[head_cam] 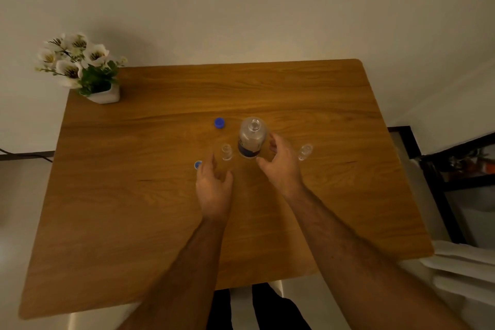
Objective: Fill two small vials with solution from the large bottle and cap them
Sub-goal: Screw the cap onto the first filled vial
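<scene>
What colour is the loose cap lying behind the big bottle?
Blue. The cap lies on the wooden table, seen clearly in the head view.

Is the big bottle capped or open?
Open. The bottle stands upright with its neck bare, and a blue cap lies on the table to its left.

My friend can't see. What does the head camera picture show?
Two hands reach over a wooden table: the right hand beside an open large bottle, the left hand near a small vial. Another vial stands right.
</scene>
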